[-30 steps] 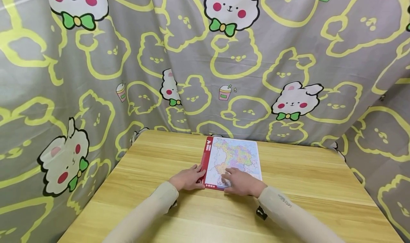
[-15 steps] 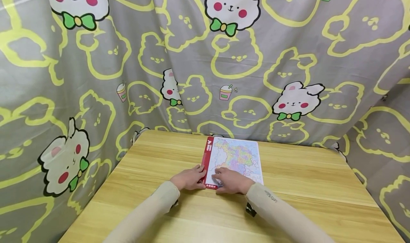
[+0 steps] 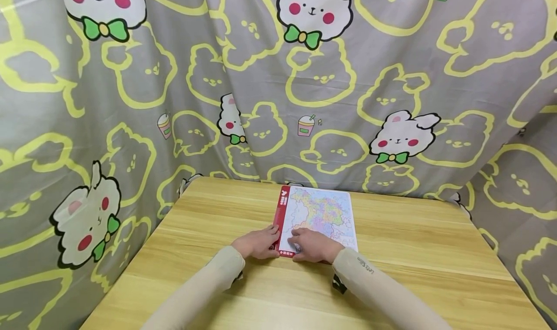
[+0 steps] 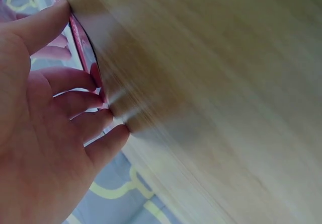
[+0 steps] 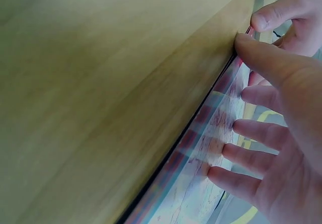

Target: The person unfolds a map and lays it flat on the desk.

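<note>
A rectangular coloured map board with red strips along its left and near edges lies flat on the wooden table. At its near left corner rests my left hand, fingertips on the red strip and thumb by the near edge. In the left wrist view this hand's fingers are slightly bent along the board's side. My right hand lies over the near part of the map, covering some of it. The right wrist view shows its fingertips spread on the glossy surface, with the thumb at the edge.
The wooden table extends around the board on all sides. A grey curtain with yellow outlines and white rabbits hangs behind the table and along both sides.
My right hand has slid left along the board's near edge, closer to my left hand, then stayed there over the last half second. The left hand and the board look nearly unmoved.
</note>
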A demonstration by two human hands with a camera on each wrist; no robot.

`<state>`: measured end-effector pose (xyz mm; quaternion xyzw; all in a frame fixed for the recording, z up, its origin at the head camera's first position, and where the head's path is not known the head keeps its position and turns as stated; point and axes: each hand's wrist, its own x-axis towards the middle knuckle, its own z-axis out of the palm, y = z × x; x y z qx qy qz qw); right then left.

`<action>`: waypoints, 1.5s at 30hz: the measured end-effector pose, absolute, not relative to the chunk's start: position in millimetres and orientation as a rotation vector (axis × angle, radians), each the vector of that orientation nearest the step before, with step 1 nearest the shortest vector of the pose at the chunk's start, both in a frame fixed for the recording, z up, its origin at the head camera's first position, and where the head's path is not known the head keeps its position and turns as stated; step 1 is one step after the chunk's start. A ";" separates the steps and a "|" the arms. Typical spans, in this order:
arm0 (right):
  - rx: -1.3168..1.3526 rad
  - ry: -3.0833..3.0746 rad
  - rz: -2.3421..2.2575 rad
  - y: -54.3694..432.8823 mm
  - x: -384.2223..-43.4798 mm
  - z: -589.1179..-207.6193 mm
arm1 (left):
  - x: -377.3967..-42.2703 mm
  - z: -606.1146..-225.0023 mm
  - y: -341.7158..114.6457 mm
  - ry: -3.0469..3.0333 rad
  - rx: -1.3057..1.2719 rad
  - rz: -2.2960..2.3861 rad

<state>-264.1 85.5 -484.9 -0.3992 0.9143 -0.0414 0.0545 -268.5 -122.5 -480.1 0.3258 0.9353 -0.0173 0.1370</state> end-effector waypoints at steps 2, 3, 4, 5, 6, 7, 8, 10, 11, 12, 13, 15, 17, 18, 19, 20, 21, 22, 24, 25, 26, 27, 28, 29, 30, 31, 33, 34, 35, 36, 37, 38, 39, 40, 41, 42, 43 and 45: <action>-1.216 2.772 -0.124 85.4 -263.8 -485.2 | -268.3 -480.0 -121.8 2.706 0.929 -0.051; -1.218 2.770 -0.123 85.3 -263.8 -485.7 | -268.2 -480.1 -121.4 2.707 0.919 -0.051; -1.221 2.768 -0.122 85.2 -263.6 -485.8 | -268.3 -480.2 -121.2 2.709 0.909 -0.052; -1.224 2.764 -0.122 85.3 -263.3 -485.8 | -268.6 -480.4 -121.0 2.709 0.902 -0.052; -1.224 2.760 -0.120 85.3 -263.0 -485.8 | -268.9 -480.9 -120.9 2.710 0.895 -0.052; -1.224 2.754 -0.114 85.3 -262.7 -485.6 | -269.2 -481.1 -120.8 2.708 0.889 -0.052; -1.226 2.749 -0.113 85.4 -262.7 -485.6 | -269.4 -481.1 -120.7 2.707 0.887 -0.051; -1.231 2.741 -0.100 86.1 -262.7 -485.5 | -269.6 -481.0 -120.8 2.705 0.890 -0.047; -1.238 2.736 -0.095 86.7 -262.6 -485.4 | -269.5 -480.7 -120.8 2.703 0.893 -0.047; -1.242 2.730 -0.096 87.3 -262.7 -485.4 | -269.4 -480.5 -120.9 2.700 0.895 -0.046; -1.248 2.725 -0.092 88.2 -262.7 -485.3 | -269.3 -480.0 -120.9 2.698 0.896 -0.043; -1.272 2.717 -0.092 89.9 -262.8 -485.3 | -269.2 -479.7 -121.1 2.693 0.894 -0.039; -1.295 2.711 -0.101 91.7 -262.2 -484.8 | -269.0 -479.2 -120.9 2.690 0.891 -0.037; -1.304 2.710 -0.106 92.5 -261.9 -484.7 | -269.0 -479.0 -121.0 2.690 0.889 -0.034; -1.320 2.710 -0.103 93.2 -261.5 -484.7 | -268.9 -478.9 -121.0 2.690 0.889 -0.030; -1.335 2.713 -0.107 93.7 -261.0 -484.7 | -268.8 -478.9 -121.0 2.692 0.890 -0.028; -1.347 2.717 -0.108 94.2 -260.6 -484.9 | -268.4 -478.9 -120.9 2.693 0.890 -0.025; -1.361 2.722 -0.106 94.5 -260.0 -484.8 | -268.2 -478.8 -120.9 2.694 0.890 -0.021; -1.394 2.737 -0.107 95.1 -258.6 -484.4 | -267.8 -478.9 -120.7 2.695 0.888 -0.013; -1.407 2.747 -0.103 95.4 -257.6 -483.5 | -267.6 -479.0 -120.5 2.695 0.884 -0.006; -1.411 2.759 -0.105 95.5 -256.5 -481.9 | -267.3 -478.9 -120.2 2.694 0.879 0.000; -1.418 2.773 -0.102 95.8 -255.4 -480.2 | -267.2 -478.9 -119.9 2.695 0.874 0.006; -1.425 2.789 -0.098 96.1 -254.3 -478.0 | -267.2 -479.0 -119.7 2.698 0.869 0.010; -1.431 2.804 -0.096 96.5 -253.3 -475.5 | -267.1 -479.0 -119.3 2.701 0.865 0.013; -1.435 2.819 -0.084 97.0 -252.2 -472.6 | -267.3 -479.1 -119.0 2.704 0.861 0.015; -1.442 2.835 -0.068 97.7 -251.4 -469.9 | -267.5 -479.2 -118.5 2.708 0.858 0.013; -1.464 2.859 -0.031 99.8 -250.0 -464.7 | -267.8 -479.6 -117.6 2.714 0.861 -0.003; -1.476 2.867 -0.010 101.0 -249.4 -462.3 | -267.9 -479.9 -117.1 2.716 0.862 -0.013; -1.488 2.874 0.012 102.3 -248.6 -460.0 | -267.9 -480.2 -116.4 2.718 0.865 -0.026; -1.497 2.882 0.029 103.7 -248.2 -458.1 | -267.8 -480.7 -115.9 2.720 0.865 -0.040; -1.504 2.891 0.038 105.1 -247.8 -456.4 | -267.6 -481.1 -115.3 2.723 0.864 -0.050; -1.511 2.899 0.046 106.4 -247.3 -454.5 | -267.1 -481.3 -114.7 2.727 0.864 -0.063; -1.520 2.910 0.051 107.6 -247.0 -453.1 | -266.4 -481.4 -113.9 2.730 0.860 -0.073; -1.527 2.919 0.054 108.5 -246.8 -451.8 | -265.8 -481.6 -113.4 2.734 0.855 -0.080; -1.533 2.927 0.062 109.6 -246.5 -450.7 | -265.0 -481.6 -112.6 2.740 0.853 -0.087; -1.538 2.934 0.065 110.6 -246.2 -449.8 | -264.0 -481.5 -111.7 2.748 0.852 -0.091; -1.546 2.940 0.072 111.4 -245.8 -448.9 | -263.1 -481.5 -110.5 2.754 0.851 -0.099; -1.552 2.947 0.090 113.1 -244.5 -447.2 | -261.5 -481.7 -107.9 2.769 0.857 -0.116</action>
